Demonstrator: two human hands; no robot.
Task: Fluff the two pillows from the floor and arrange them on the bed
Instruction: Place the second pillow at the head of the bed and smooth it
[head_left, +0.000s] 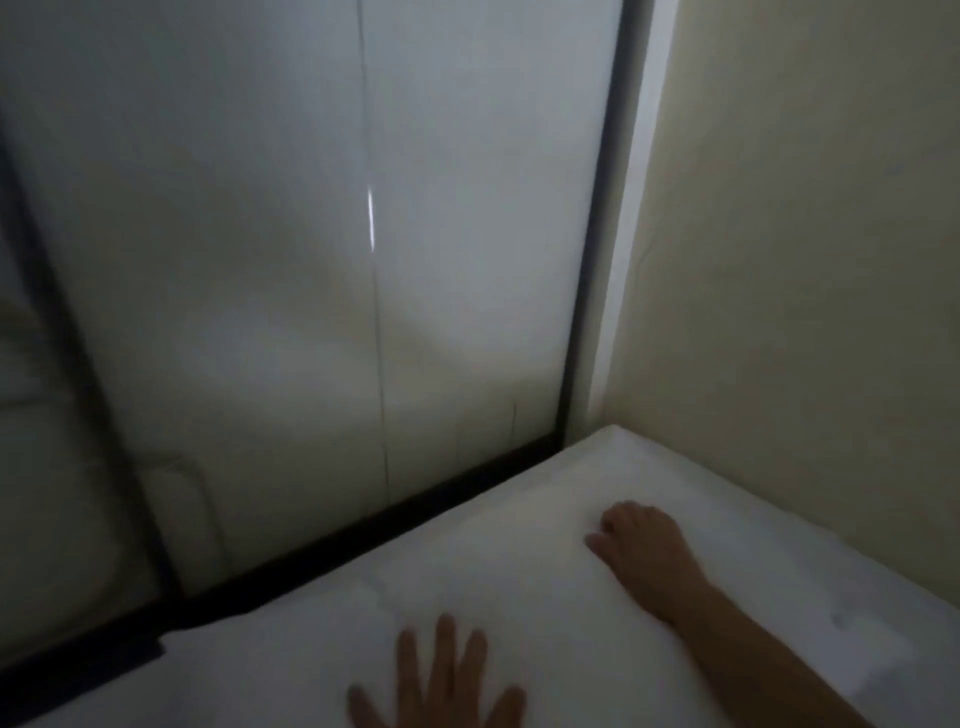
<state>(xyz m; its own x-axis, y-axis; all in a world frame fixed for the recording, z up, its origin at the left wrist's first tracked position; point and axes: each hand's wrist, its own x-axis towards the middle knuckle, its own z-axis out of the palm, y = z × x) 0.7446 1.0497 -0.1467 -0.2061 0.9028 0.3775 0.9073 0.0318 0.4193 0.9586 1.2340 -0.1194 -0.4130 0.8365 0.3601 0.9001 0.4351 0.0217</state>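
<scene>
The left hand (441, 680) lies flat and open, fingers spread, on a white pillow (519, 587). The right hand (641, 545) presses the same pillow, fingers curled loosely, gripping nothing. The pillow lies in the bed's corner, beside the beige wall (805, 260) and the dark frame (363, 535).

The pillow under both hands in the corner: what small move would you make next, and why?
Probably smooth it outward. The left hand lies flat with fingers spread and the right hand presses near the far corner of the white pillow, which already sits on the bed beside the wall.
</scene>
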